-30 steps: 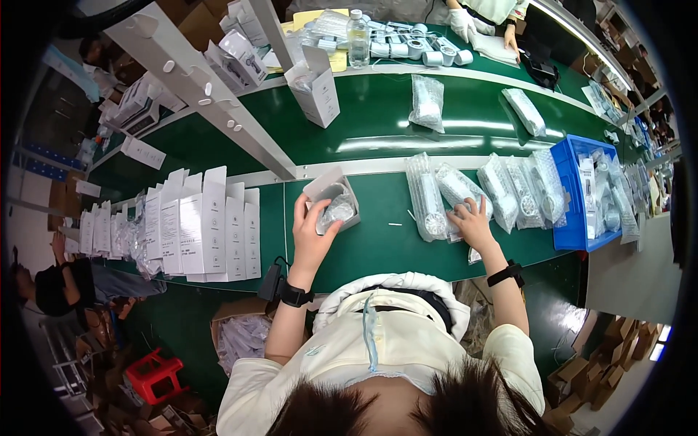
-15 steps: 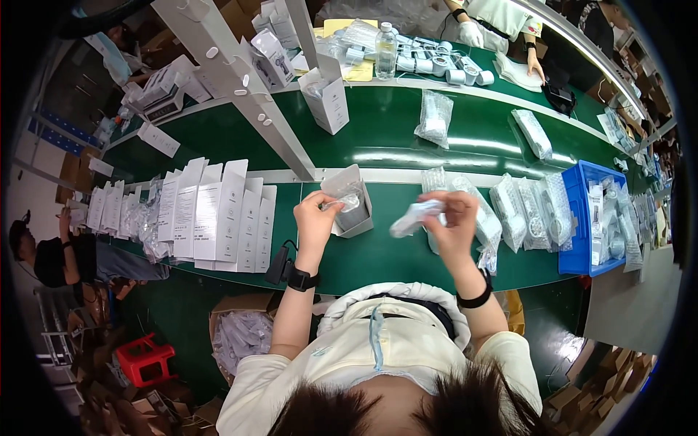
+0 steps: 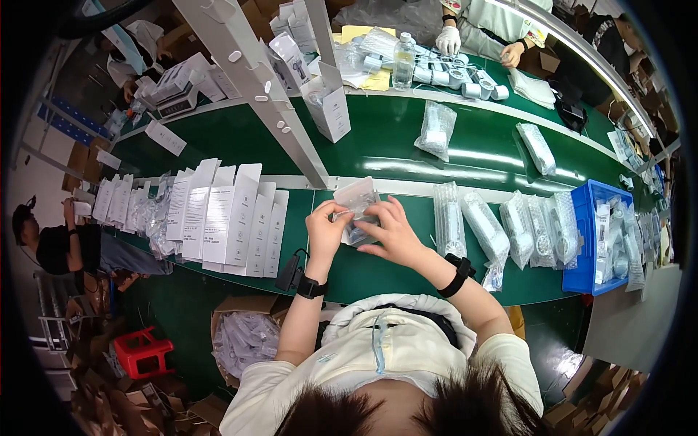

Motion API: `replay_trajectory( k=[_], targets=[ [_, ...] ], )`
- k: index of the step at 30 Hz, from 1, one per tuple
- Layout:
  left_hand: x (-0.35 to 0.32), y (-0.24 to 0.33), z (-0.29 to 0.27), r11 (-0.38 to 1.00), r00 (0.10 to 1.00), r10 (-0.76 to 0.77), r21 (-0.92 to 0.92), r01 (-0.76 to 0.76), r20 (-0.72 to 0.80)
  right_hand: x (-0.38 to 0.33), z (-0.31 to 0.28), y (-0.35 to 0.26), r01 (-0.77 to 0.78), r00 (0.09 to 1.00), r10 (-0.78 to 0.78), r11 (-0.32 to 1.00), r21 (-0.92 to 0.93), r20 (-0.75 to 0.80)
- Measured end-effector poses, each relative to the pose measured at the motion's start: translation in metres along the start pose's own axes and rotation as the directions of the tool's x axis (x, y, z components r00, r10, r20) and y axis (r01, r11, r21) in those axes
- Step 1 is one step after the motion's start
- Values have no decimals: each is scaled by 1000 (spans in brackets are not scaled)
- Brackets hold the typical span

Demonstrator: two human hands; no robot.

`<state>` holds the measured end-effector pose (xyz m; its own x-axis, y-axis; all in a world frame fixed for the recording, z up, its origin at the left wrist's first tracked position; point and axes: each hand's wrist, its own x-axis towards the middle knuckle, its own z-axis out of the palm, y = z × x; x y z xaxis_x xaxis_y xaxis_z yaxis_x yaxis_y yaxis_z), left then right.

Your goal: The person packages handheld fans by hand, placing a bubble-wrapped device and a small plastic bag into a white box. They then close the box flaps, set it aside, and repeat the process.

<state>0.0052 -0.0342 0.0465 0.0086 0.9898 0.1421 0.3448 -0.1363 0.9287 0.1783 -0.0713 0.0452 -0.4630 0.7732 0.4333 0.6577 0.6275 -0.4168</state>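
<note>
Holding a small open white box [image 3: 358, 198] at frame centre, the left hand [image 3: 325, 231] grips its left side with fingers curled closed on it. The right hand [image 3: 392, 231] presses a bubble-wrapped item [image 3: 360, 227] at the box mouth, fingers partly bent and touching the wrap; how far the item sits inside cannot be told. Both hands hang over the green table [image 3: 378, 272]. A row of flat white cartons [image 3: 225, 218] stands left of centre. Bubble-wrapped packs [image 3: 483, 229] lie right of centre, beside a blue bin [image 3: 582, 240] at the right edge.
</note>
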Motion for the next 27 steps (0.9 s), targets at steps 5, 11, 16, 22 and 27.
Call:
replay_trajectory(
  k=[5, 11, 16, 22, 27],
  targets=[
    [-8, 11, 1, 987, 994, -110, -117, 112, 29, -6, 4, 26, -243, 965, 255, 786, 568, 60],
    [-13, 44, -49, 976, 963, 213, 74, -203, -167, 37, -38, 46, -403, 896, 401, 559, 724, 189],
    [-5, 39, -140, 591, 885, 332, 803, 74, -326, 132, -16, 129, -339, 792, 590, 640, 690, -159],
    [-12, 2, -153, 276, 906, -272, 876, 396, -324, 181, 58, 190, -452, 757, 591, 782, 429, -278],
    [-72, 81, -146, 632, 966, -248, 743, 221, -75, 165, 51, 203, -371, 784, 507, 846, 384, -359]
  ],
)
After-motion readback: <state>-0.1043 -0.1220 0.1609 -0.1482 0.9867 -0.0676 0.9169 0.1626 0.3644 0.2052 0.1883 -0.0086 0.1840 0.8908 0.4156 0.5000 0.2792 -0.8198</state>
